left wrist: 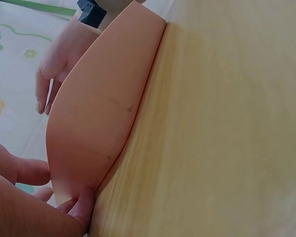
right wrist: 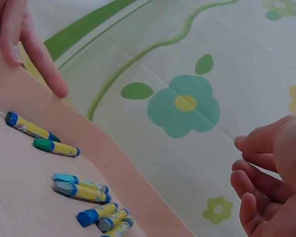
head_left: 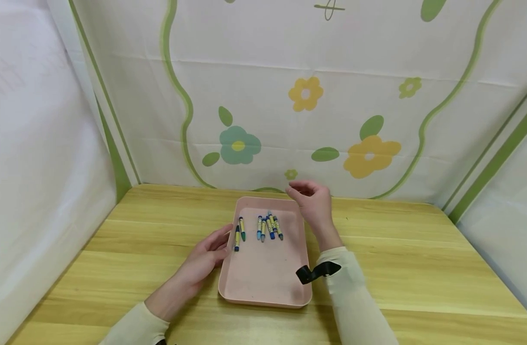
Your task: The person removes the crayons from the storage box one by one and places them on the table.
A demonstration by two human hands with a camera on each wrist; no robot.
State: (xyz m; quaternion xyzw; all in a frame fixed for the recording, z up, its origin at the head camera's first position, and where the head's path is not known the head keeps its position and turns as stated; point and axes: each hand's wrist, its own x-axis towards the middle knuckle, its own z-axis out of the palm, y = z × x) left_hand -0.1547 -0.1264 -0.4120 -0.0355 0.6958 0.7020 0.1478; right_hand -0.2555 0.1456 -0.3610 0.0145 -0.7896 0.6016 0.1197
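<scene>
A shallow pink tray lies on the table with several crayons in it, all in yellow and blue wrappers. Against its left wall are a green crayon and a dark-blue-ended crayon. Farther right, a loose cluster holds a light blue crayon, a grey crayon, a blue crayon and others. My left hand touches the tray's left outer wall, fingers mostly straight. Above the far right corner of the tray is my right hand, its fingers loosely bent and nothing between them.
The wooden table extends to both sides of the tray. Behind it hangs a white cloth with printed flowers, and more cloth stands at left and right. A black strap circles the right wrist.
</scene>
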